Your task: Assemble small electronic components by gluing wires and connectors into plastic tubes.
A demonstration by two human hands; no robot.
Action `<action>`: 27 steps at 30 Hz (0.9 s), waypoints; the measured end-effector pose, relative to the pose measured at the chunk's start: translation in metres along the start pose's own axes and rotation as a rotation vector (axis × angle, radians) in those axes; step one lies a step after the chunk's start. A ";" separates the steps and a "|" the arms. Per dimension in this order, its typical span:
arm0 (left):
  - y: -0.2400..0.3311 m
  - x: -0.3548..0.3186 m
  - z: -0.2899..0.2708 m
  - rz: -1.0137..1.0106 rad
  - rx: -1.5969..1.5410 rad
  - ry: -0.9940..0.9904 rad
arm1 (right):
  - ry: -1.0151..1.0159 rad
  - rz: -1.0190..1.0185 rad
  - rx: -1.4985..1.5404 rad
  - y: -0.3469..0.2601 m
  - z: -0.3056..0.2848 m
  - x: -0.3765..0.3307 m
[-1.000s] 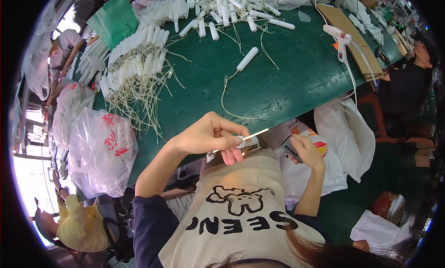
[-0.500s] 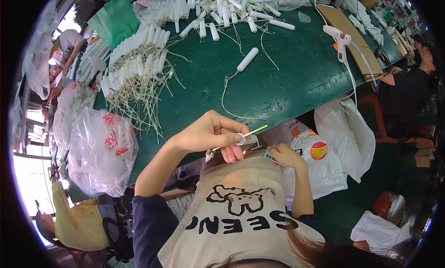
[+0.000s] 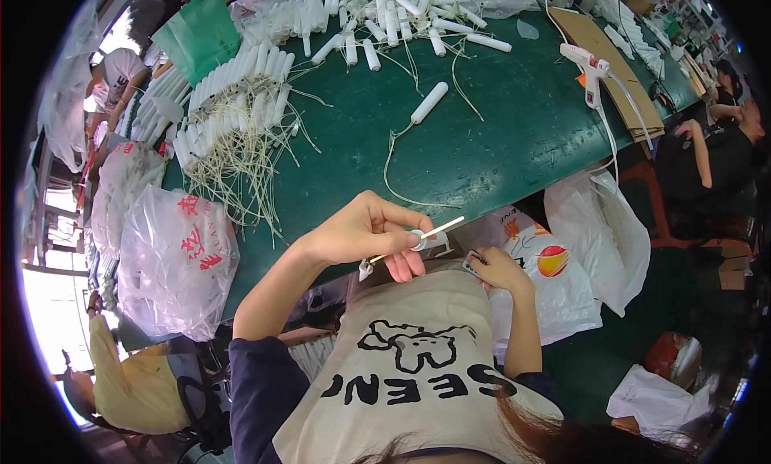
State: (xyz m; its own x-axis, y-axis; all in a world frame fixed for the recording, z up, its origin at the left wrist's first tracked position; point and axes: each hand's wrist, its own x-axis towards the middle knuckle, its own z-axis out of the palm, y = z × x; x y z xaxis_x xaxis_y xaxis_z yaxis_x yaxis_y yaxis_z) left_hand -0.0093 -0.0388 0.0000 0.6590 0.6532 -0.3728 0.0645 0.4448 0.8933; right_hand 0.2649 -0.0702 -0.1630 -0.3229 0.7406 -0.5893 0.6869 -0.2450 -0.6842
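Note:
My left hand [image 3: 377,233] is closed in a pinch near the table's front edge. It holds a thin, pale light strip [image 3: 446,227] that slants up to the right. A small white ring [image 3: 418,240] sits around the strip at my fingertips, and a white piece [image 3: 365,270] hangs at its lower end. Close to my shirt, my right hand [image 3: 499,270] is closed around a small flat remote control [image 3: 475,261] with dark buttons, partly covered by my fingers. A white tube [image 3: 430,103] with a trailing wire lies alone on the green table [image 3: 514,135] beyond my hands.
Piles of white tubes with wires [image 3: 241,103] fill the table's left, with more tubes [image 3: 393,18] at the back. A glue gun [image 3: 593,71] lies by a cardboard sheet [image 3: 610,63] on the right. Plastic bags [image 3: 173,259] hang on both sides. Other people [image 3: 140,384] sit around.
The strip has turned from yellow to pale white. My right hand has shifted slightly with the remote control, and its fingers cover more of the buttons. A person at the right has raised an arm.

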 end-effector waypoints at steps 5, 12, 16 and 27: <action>0.000 0.000 0.002 0.005 0.000 -0.008 | -0.024 -0.012 0.038 0.005 0.000 0.002; -0.003 0.001 0.000 0.001 0.010 -0.080 | -0.102 -0.004 0.137 0.005 0.000 0.000; -0.002 0.001 0.001 0.010 0.017 -0.089 | -0.084 -0.014 0.198 0.006 0.000 -0.003; 0.000 0.001 0.001 -0.003 0.032 -0.081 | -0.048 -0.160 0.291 -0.007 -0.010 -0.014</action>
State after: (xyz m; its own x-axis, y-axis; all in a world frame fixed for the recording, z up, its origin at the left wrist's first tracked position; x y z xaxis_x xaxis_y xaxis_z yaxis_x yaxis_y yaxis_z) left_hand -0.0074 -0.0385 0.0002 0.7175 0.5995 -0.3548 0.0896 0.4256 0.9004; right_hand 0.2713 -0.0730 -0.1456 -0.4469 0.7555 -0.4791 0.4123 -0.3013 -0.8598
